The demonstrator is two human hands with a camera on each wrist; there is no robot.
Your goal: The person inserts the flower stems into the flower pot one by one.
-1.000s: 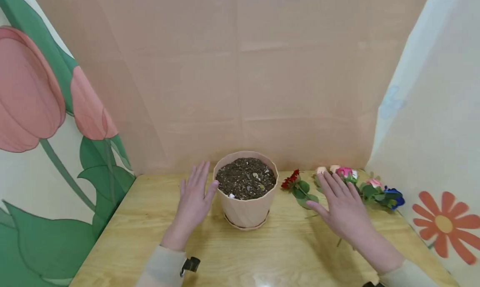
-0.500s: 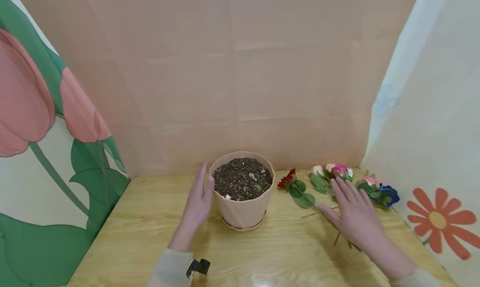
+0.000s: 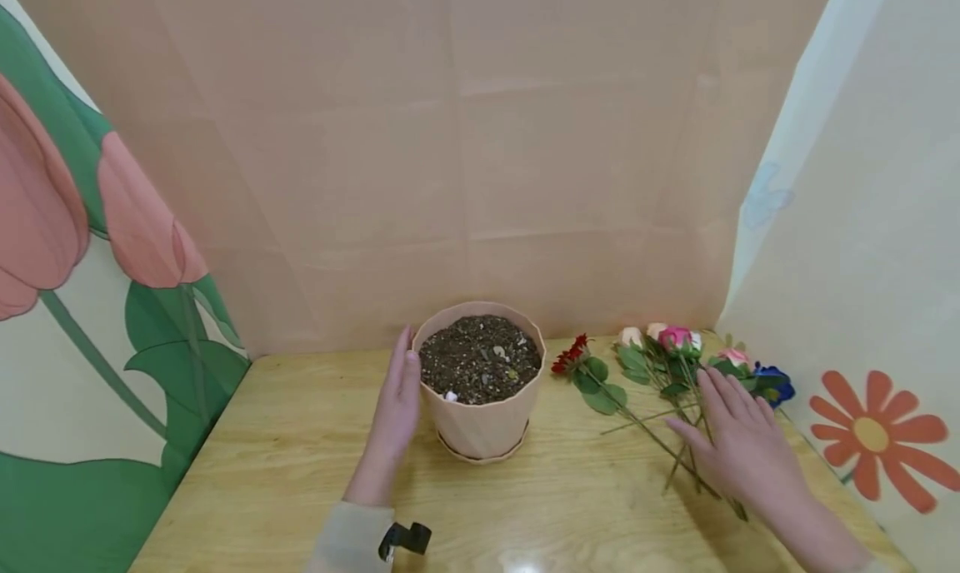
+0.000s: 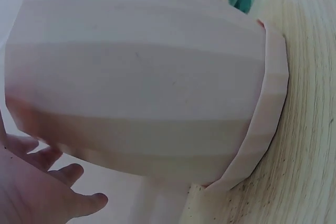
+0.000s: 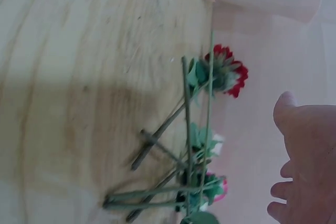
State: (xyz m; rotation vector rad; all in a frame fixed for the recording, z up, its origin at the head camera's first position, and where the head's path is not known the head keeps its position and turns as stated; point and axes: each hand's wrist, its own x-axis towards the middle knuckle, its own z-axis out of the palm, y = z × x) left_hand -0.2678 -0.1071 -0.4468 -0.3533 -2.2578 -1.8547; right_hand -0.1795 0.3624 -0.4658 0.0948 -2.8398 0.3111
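Observation:
A pale pink flowerpot (image 3: 487, 427) filled with dark soil (image 3: 476, 361) stands on the wooden table. My left hand (image 3: 396, 406) lies along the pot's left side near the rim, its fingers straight; in the left wrist view its fingertips (image 4: 97, 199) show beside the pot wall. Over the stems of several flowers with green leaves hovers my right hand (image 3: 738, 440), fingers extended and holding nothing. Among these flowers are a red one (image 3: 572, 354), a bright pink rose (image 3: 675, 337) and a blue one (image 3: 772, 385). Their bare stems cross each other in the right wrist view.
A matching saucer (image 3: 480, 459) sits under the pot. Behind the table (image 3: 300, 473) hangs a plain pinkish-brown backdrop (image 3: 450, 181). Panels with painted tulips (image 3: 142, 223) on the left and a painted orange flower (image 3: 870, 434) on the right flank it.
My left hand has closed in on the pot's left side, its fingers drawn together. My right hand has shifted right and slightly toward me, uncovering more flowers. The head view has turned slightly right.

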